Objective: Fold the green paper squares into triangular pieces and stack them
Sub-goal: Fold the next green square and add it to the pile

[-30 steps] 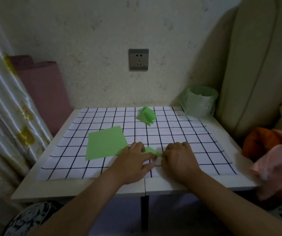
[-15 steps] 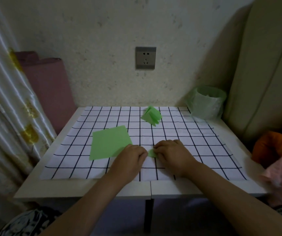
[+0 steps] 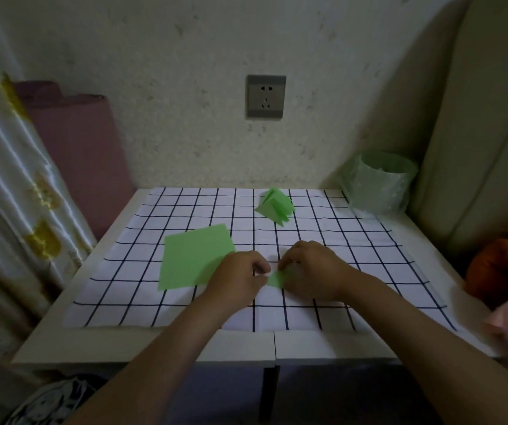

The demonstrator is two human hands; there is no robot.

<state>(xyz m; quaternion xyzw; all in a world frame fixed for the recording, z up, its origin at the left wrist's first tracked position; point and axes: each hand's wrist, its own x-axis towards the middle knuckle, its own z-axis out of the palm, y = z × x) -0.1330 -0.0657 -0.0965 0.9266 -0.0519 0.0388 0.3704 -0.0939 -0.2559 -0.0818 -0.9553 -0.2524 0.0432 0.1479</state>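
Paper piece (image 3: 277, 279) mid-fold, pinched by curled fingers of left hand (image 3: 237, 277), right hand (image 3: 311, 271). Next, likely: crease, then stack (image 3: 274, 207) beyond fingertips.

Bare forearms — left hand (image 3: 240, 277), right hand (image 3: 311, 271)

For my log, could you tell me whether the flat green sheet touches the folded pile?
Apart. The head view shows checked cloth between the flat green sheet and folded pile.
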